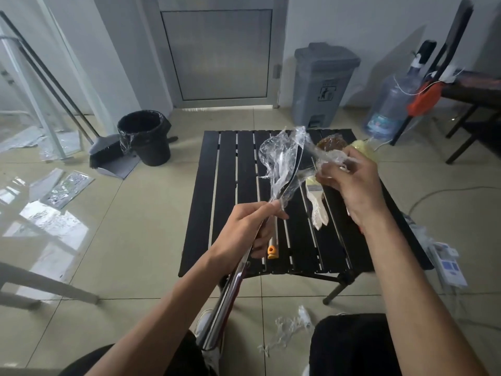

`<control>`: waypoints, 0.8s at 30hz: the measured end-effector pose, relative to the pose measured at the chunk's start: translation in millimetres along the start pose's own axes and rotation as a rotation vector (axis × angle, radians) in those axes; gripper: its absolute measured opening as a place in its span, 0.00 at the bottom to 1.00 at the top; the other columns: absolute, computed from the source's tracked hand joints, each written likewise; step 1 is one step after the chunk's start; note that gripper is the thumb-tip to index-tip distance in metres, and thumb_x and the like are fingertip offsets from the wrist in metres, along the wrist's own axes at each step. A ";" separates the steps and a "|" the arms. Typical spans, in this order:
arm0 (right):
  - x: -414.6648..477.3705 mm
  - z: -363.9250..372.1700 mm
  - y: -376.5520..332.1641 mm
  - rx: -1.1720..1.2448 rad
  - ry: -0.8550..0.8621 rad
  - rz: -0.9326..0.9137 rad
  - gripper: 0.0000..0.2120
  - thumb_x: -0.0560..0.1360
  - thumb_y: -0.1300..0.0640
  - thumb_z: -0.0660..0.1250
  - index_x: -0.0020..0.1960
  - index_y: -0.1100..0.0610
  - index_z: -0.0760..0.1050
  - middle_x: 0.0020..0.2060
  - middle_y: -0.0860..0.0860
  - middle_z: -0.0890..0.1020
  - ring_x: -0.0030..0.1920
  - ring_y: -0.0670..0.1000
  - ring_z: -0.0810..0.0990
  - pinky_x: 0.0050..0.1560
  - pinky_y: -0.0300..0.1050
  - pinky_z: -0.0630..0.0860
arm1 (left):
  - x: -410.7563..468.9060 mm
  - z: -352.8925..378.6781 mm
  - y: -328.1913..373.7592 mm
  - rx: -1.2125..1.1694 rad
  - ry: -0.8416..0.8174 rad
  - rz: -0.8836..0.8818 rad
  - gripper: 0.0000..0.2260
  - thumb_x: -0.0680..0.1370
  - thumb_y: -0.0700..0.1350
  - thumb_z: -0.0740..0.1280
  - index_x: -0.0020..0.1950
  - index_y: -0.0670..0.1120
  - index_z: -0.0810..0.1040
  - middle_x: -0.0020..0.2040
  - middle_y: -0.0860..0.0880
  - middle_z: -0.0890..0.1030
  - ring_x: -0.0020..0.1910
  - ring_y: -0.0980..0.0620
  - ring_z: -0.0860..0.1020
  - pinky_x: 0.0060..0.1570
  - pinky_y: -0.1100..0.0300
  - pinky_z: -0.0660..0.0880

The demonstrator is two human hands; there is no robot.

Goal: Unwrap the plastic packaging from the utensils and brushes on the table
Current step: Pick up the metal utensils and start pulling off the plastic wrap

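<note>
Head: plastic wrap [282,154] between fingers [265,210].

Black slatted table [229,199]: wrapped brush [318,213], orange-ended handle [272,251].

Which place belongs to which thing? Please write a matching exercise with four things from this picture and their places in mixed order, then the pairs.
Things
1. grey pedal bin
2. metal utensil
3. plastic scrap
4. paintbrush

Places
A. held in the left hand
B. lying on the black table
C. on the floor, on the near side of the table
D. upright beyond the table's far edge

Pairs: 1-D, 2-A, 3-C, 4-B
</note>
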State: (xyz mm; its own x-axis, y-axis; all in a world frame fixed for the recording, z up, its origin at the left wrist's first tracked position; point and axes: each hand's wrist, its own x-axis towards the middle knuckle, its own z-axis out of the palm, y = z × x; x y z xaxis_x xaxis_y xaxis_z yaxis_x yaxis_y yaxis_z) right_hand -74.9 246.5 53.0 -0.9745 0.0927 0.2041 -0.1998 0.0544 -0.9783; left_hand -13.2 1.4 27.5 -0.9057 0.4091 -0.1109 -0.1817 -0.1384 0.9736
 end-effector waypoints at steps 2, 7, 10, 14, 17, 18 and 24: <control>-1.5 1.1 -1.0 0.070 0.003 0.011 0.11 0.74 0.62 0.74 0.40 0.49 0.76 0.46 0.53 0.84 0.50 0.58 0.86 0.54 0.58 0.84 | 1.5 0.1 1.0 0.036 -0.005 0.006 0.17 0.85 0.53 0.66 0.53 0.39 0.84 0.30 0.48 0.66 0.23 0.53 0.65 0.23 0.64 0.65; -10.9 16.3 -3.1 0.246 -0.266 0.214 0.23 0.74 0.52 0.75 0.64 0.59 0.74 0.57 0.58 0.83 0.57 0.59 0.85 0.49 0.52 0.83 | 3.8 -1.8 1.7 -0.034 0.001 0.006 0.19 0.85 0.54 0.65 0.54 0.38 0.83 0.32 0.47 0.66 0.25 0.54 0.62 0.22 0.64 0.63; -16.6 34.3 -5.4 -0.010 -0.170 0.122 0.26 0.72 0.44 0.79 0.61 0.55 0.74 0.55 0.53 0.84 0.53 0.46 0.86 0.47 0.44 0.82 | 3.7 -1.3 0.8 -0.015 -0.011 0.001 0.19 0.84 0.54 0.65 0.54 0.37 0.83 0.32 0.48 0.67 0.24 0.54 0.63 0.22 0.64 0.63; -17.0 46.3 -8.9 -0.291 0.009 -0.181 0.14 0.77 0.48 0.73 0.51 0.58 0.74 0.45 0.52 0.81 0.49 0.45 0.83 0.51 0.41 0.81 | 1.2 -0.8 0.4 0.069 -0.055 -0.053 0.19 0.86 0.53 0.63 0.55 0.37 0.82 0.32 0.48 0.68 0.24 0.53 0.62 0.21 0.64 0.61; -13.9 43.7 -9.6 -0.310 0.132 -0.214 0.12 0.83 0.51 0.67 0.49 0.60 0.73 0.41 0.47 0.80 0.46 0.51 0.85 0.43 0.56 0.82 | -1.9 -1.2 0.2 0.145 -0.091 -0.086 0.19 0.87 0.52 0.62 0.54 0.36 0.82 0.32 0.47 0.69 0.24 0.53 0.61 0.20 0.64 0.61; -12.4 40.4 -9.5 -0.324 0.201 -0.229 0.11 0.84 0.52 0.66 0.51 0.60 0.74 0.42 0.45 0.81 0.44 0.45 0.85 0.41 0.51 0.83 | -3.6 -1.9 0.1 0.180 -0.107 -0.097 0.19 0.87 0.51 0.62 0.53 0.36 0.82 0.32 0.46 0.68 0.24 0.53 0.61 0.21 0.64 0.61; -3.6 2.7 -6.3 -0.135 0.516 -0.120 0.04 0.83 0.54 0.65 0.53 0.55 0.74 0.47 0.56 0.82 0.41 0.48 0.82 0.40 0.42 0.80 | -9.6 -11.0 8.9 0.156 -0.265 -0.086 0.22 0.86 0.54 0.63 0.53 0.35 0.80 0.32 0.47 0.64 0.24 0.53 0.58 0.22 0.66 0.59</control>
State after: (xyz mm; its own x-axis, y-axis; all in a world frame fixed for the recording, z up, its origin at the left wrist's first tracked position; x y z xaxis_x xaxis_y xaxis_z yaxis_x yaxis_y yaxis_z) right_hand -70.5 243.1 58.3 -0.7627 0.5516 0.3377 -0.2583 0.2189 -0.9409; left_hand -10.4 -13.7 35.1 -0.7543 0.6373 -0.1578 -0.1735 0.0383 0.9841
